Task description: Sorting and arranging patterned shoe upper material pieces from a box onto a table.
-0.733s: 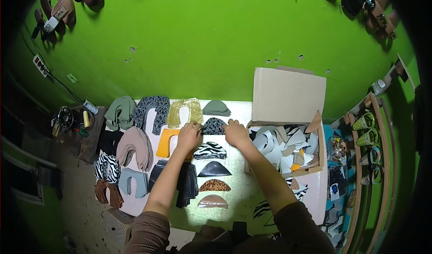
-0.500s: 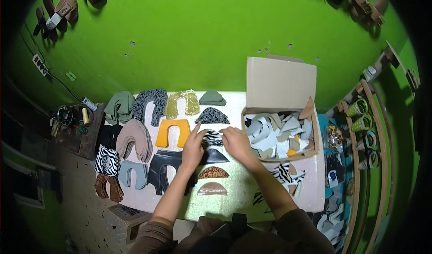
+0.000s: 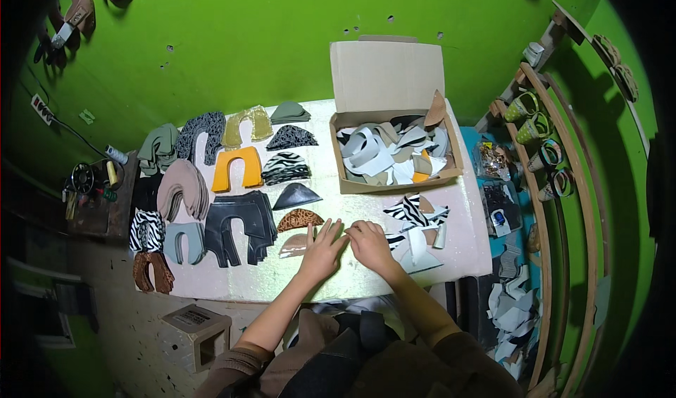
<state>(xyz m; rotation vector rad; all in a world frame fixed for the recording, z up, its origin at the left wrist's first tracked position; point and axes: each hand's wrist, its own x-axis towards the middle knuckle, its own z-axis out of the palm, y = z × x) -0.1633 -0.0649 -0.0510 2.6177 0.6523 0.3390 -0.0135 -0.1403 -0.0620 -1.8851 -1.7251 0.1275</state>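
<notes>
My left hand (image 3: 323, 253) lies low over the table with its fingers stretched and apart, its fingertips beside a leopard-print half-moon piece (image 3: 299, 220) and over the edge of a shiny brown half-moon piece (image 3: 292, 246). Just to its right, my right hand (image 3: 370, 246) rests with loosely bent fingers, its tips close to the left hand; I see nothing in it. Farther up the same column sit a black half-moon piece (image 3: 296, 196), a zebra-print stack (image 3: 286, 168), a black-and-grey patterned stack (image 3: 292, 138) and a green stack (image 3: 289, 112).
An open cardboard box (image 3: 394, 187) of offcuts stands at the back right, with loose zebra and white scraps (image 3: 417, 215) before it. Arch-shaped pieces, including an orange stack (image 3: 236, 169) and a black stack (image 3: 239, 218), fill the left. A wooden rack (image 3: 563, 222) holds sandals on the right.
Both hands have left the zebra-print stack and come toward the table's near edge. The left fingers have spread. The whole view has shifted, so the table appears higher and farther left.
</notes>
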